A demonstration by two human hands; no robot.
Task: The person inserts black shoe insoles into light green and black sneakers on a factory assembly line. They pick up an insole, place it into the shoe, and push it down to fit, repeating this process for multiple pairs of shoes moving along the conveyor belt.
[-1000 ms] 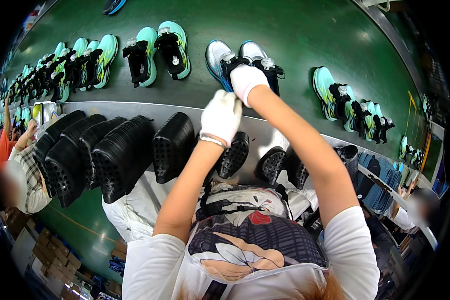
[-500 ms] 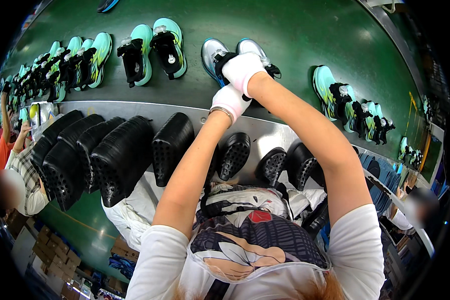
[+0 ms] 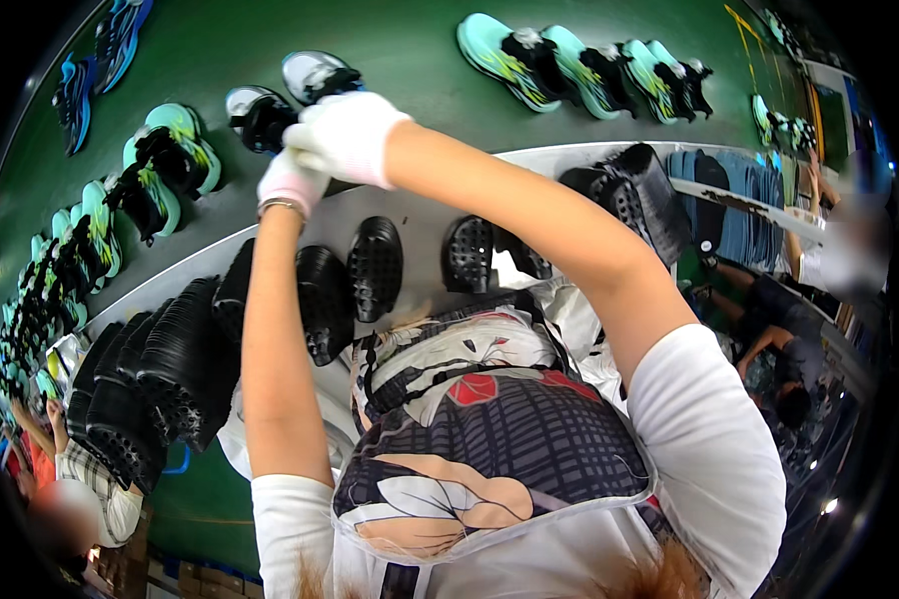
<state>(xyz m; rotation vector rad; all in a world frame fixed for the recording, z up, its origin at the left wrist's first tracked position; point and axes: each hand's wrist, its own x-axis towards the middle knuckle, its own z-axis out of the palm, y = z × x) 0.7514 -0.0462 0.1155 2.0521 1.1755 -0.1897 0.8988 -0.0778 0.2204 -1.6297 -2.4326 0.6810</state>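
My right hand (image 3: pixel 350 138), in a white glove, is closed and lies just below a pair of silver, black and blue sneakers. My left hand (image 3: pixel 293 182), also gloved, is closed and meets the right one from below. Whatever is between the fingers is hidden. The left sneaker (image 3: pixel 245 103) points away from me, its black opening turned toward my hands. The right sneaker (image 3: pixel 308 72) is partly covered at its heel by my right hand. Both sneakers rest on a green belt (image 3: pixel 390 45).
Mint-green sneakers stand in rows on the belt, left (image 3: pixel 178 130) and right (image 3: pixel 494 45). Along the near metal ledge (image 3: pixel 425 255) stand black foot-shaped stacks (image 3: pixel 185 349) with dotted faces. Blue sneakers (image 3: pixel 120 40) lie far left. Other people work at both sides.
My view has turned, and the sneakers and both hands now appear further left. The hands stay together beside the silver sneakers. Blue sneakers have come into view at the far left.
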